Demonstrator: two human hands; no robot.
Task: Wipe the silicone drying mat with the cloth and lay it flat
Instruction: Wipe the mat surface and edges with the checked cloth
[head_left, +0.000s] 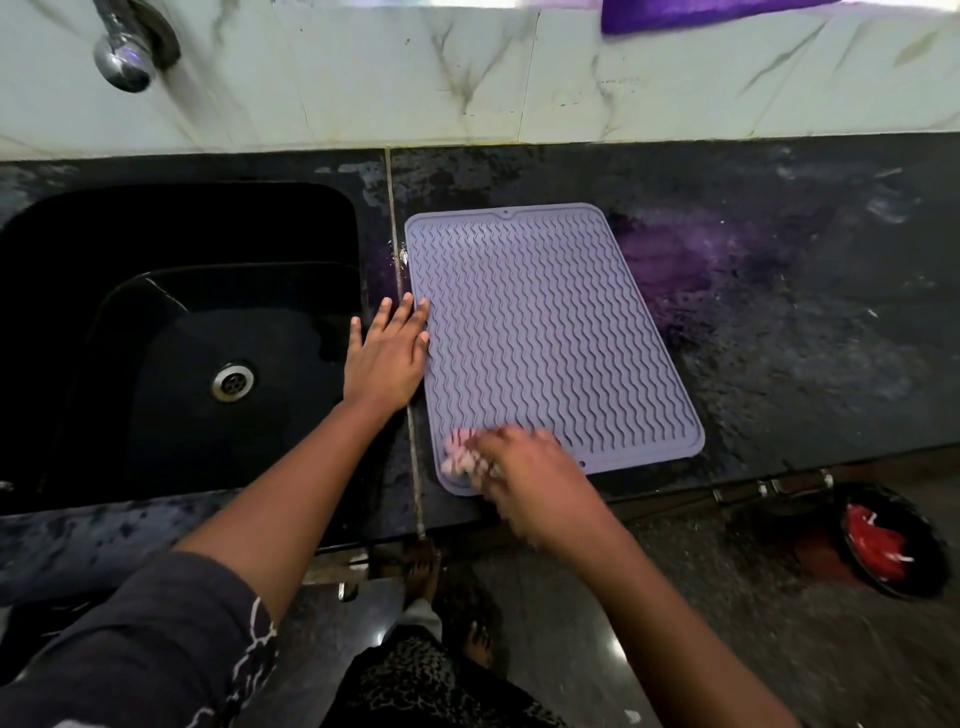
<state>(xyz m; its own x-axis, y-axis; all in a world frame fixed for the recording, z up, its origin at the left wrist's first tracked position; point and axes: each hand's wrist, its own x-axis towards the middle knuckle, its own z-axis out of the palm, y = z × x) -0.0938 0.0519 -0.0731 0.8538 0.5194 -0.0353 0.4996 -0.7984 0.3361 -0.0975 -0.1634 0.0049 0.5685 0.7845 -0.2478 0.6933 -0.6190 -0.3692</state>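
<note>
Both hands are down on the work. The left hand (387, 358) lies open and flat, fingers spread, pressing the left edge of the silicone drying mat (545, 332) beside the black sink (171, 332). The right hand (524, 467), blurred, is closed around a pale pink cloth (460, 454) at the mat's near left corner. The grey mat, ridged with wavy lines, lies flat on the dark speckled bench (779, 312), slightly skewed, its near edge close to the bench front.
</note>
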